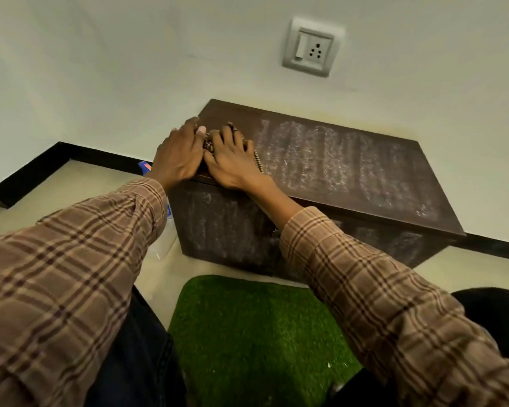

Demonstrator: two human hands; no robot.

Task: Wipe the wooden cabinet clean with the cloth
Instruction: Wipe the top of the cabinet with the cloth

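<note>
From the head camera, a low, dark brown wooden cabinet (335, 171) stands on the pale floor against the white wall, below a grey wall socket with a switch (312, 47). Both hands lie side by side at the left end of its top. The left hand (178, 155) rests flat with fingers fairly straight, reaching toward the far left corner. The right hand (232, 160) lies just beside it, fingers spread and pressing down on a dark, patterned cloth (257, 161), most of it hidden beneath the palms; only small bits show between the hands and along the right hand's outer edge. Whether the left hand also bears on the cloth I cannot tell for certain.

As for progress, the job looks barely begun. The small patch of top around the hands reads dark and clean, but chalky white smears (335, 160) cover nearly all the rest of the top, out to the right end. The front face carries the same pale streaks. So most of the top and the whole front appear left to wipe.

A green artificial-grass mat (253, 333) lies on the floor in front of the cabinet, between the person's checked sleeves.
</note>
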